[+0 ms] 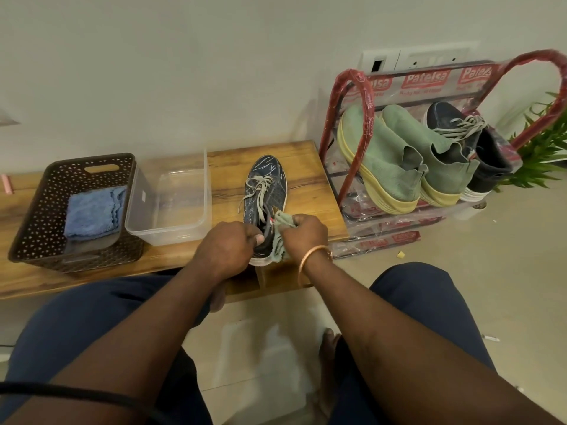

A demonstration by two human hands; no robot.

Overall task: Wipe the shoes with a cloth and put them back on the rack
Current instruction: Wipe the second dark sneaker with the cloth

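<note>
The navy shoe (266, 191) lies on the tabletop (310, 191), toe pointing away from both hands. The left hand (227, 248) grips its heel collar, thumb hooked inside. The right hand (303, 233) (a bangle (313, 256) on its wrist) pinches a green cloth (280, 242) against the shoe's side, just beside the left thumb. Beyond and right of the right hand stands the rack (352, 87), holding two green shoes (377, 157) and a dark shoe (478, 148). Left of the left hand sit a clear tub (171, 210) and a brown basket (36, 228) with a blue cloth (92, 210).
</note>
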